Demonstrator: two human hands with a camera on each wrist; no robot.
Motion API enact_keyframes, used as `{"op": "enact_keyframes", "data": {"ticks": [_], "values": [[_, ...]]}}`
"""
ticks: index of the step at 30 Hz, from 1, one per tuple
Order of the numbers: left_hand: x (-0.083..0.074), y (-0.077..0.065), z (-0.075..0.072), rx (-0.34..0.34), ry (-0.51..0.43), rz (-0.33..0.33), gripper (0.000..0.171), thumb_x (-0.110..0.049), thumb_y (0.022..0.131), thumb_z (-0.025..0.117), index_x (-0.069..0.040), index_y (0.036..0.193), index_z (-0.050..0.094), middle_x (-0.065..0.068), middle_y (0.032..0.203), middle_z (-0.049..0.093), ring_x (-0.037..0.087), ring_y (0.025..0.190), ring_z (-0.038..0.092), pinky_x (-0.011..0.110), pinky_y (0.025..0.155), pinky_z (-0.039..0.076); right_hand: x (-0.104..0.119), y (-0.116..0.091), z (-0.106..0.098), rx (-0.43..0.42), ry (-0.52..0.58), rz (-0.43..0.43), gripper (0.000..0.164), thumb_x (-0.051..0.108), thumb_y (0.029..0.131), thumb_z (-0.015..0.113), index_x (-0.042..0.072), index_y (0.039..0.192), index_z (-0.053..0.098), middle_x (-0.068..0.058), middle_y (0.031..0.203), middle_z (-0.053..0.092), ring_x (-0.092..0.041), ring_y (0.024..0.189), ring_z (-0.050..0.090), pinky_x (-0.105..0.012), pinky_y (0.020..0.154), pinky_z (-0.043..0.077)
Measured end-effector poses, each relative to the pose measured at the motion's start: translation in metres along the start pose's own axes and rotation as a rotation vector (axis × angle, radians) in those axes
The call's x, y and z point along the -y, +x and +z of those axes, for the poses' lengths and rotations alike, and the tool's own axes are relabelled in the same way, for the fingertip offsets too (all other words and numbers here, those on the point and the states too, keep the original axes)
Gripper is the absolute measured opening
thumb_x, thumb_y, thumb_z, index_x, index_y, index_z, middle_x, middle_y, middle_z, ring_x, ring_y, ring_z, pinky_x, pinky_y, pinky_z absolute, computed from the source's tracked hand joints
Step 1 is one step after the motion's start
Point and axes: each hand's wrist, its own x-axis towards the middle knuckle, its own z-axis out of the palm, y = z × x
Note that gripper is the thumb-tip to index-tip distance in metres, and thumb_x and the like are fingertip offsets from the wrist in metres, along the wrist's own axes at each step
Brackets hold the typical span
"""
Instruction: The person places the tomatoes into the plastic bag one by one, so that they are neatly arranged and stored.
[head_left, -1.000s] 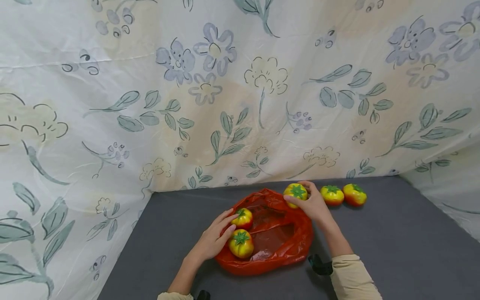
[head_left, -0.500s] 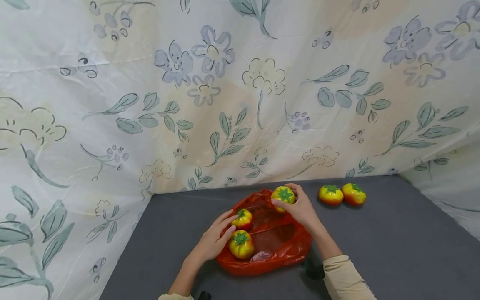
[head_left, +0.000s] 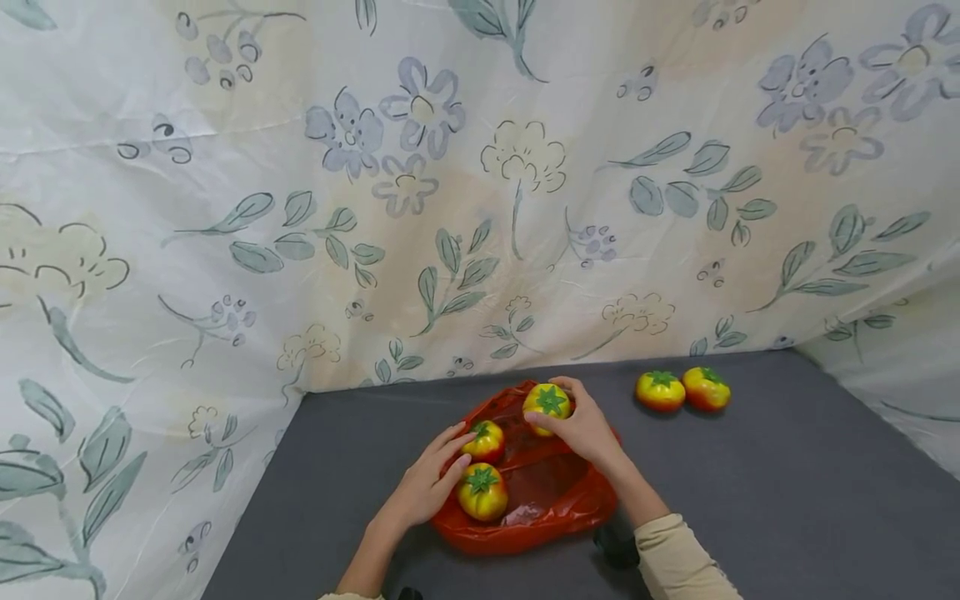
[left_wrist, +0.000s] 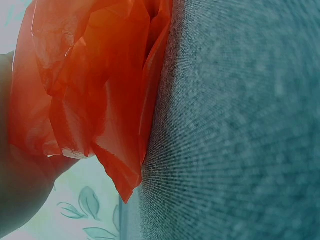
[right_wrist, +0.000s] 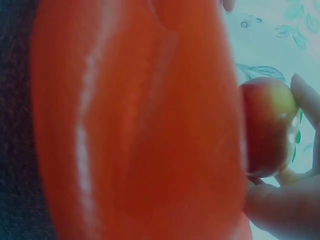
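Backdrop (head_left: 480, 208): pale and flower-printed, filling the upper part of the head view, with your dark grey table (head_left: 780, 500) spread below it.
Red bag (head_left: 510, 540): low in the centre of the frame, crumpled, its wide mouth facing up towards you.
Right hand (head_left: 591, 427): you grip the held fruit (head_left: 546, 403) between thumb and fingers, just right of centre in the frame.
Fruit over mouth: this is the relation to mind; from your head it overlaps the upper part of the bag's mouth, near the far rim, while most of the mouth lies below it in the frame. The right wrist view shows red plastic hiding part of it, but you cannot tell its exact height above the bag.
Fruit's axis: roundish, no clear long axis, green star top turned towards you.
Left hand (head_left: 423, 483): your fingers reach, fairly straight, over the left rim beside the upper fruit (head_left: 487, 442) and the lower fruit (head_left: 482, 493), wrapped round neither.
Nearer hand: your right; your left lies lower left of the held fruit, well apart.
Outside pair: left fruit (head_left: 660, 392) and right fruit (head_left: 707, 389), side by side at the table's upper right.
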Motion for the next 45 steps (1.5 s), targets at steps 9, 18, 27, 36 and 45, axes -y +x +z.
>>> {"op": "enact_keyframes", "data": {"ticks": [9, 18, 27, 36, 45], "values": [[-0.002, -0.001, 0.000, -0.003, -0.006, 0.001, 0.043, -0.035, 0.101, 0.046, -0.018, 0.140, 0.051, 0.001, 0.151, 0.033, 0.027, 0.137, 0.029, 0.064, 0.100, 0.029, -0.006, 0.001, 0.008, 0.010, 0.031, 0.037, 0.080, 0.043, 0.075, 0.080, 0.011, 0.137, 0.039, -0.014, 0.129, 0.047, -0.026, 0.102, 0.054, -0.041, 0.088, 0.047], [-0.001, -0.001, 0.003, -0.015, -0.001, 0.010, 0.043, -0.035, 0.101, 0.046, -0.017, 0.140, 0.049, 0.001, 0.150, 0.034, 0.026, 0.136, 0.030, 0.062, 0.100, 0.030, -0.009, -0.001, 0.014, 0.022, 0.045, 0.083, 0.080, 0.041, 0.078, 0.078, 0.008, 0.138, 0.038, -0.017, 0.128, 0.047, -0.029, 0.106, 0.052, -0.046, 0.091, 0.045], [-0.001, -0.003, 0.005, -0.018, 0.001, 0.005, 0.045, -0.038, 0.101, 0.044, -0.018, 0.140, 0.050, 0.002, 0.150, 0.035, 0.027, 0.135, 0.032, 0.063, 0.099, 0.031, -0.016, 0.000, 0.020, 0.023, 0.026, 0.129, 0.082, 0.045, 0.077, 0.077, 0.005, 0.137, 0.038, -0.017, 0.123, 0.050, -0.028, 0.105, 0.052, -0.044, 0.090, 0.045], [-0.002, -0.002, 0.005, -0.022, -0.013, 0.002, 0.046, -0.037, 0.101, 0.046, -0.018, 0.142, 0.046, 0.002, 0.150, 0.034, 0.027, 0.136, 0.032, 0.063, 0.100, 0.030, -0.022, 0.001, 0.025, 0.024, 0.010, 0.146, 0.080, 0.045, 0.077, 0.078, 0.002, 0.134, 0.041, -0.015, 0.119, 0.052, -0.026, 0.100, 0.054, -0.043, 0.087, 0.048], [-0.003, 0.002, 0.005, -0.026, -0.006, 0.009, 0.045, -0.034, 0.101, 0.046, -0.017, 0.142, 0.046, 0.002, 0.150, 0.034, 0.027, 0.136, 0.032, 0.063, 0.100, 0.029, -0.022, 0.001, 0.027, 0.013, -0.012, 0.129, 0.080, 0.041, 0.078, 0.078, -0.002, 0.135, 0.042, -0.017, 0.119, 0.052, -0.027, 0.098, 0.054, -0.043, 0.085, 0.049]]}}
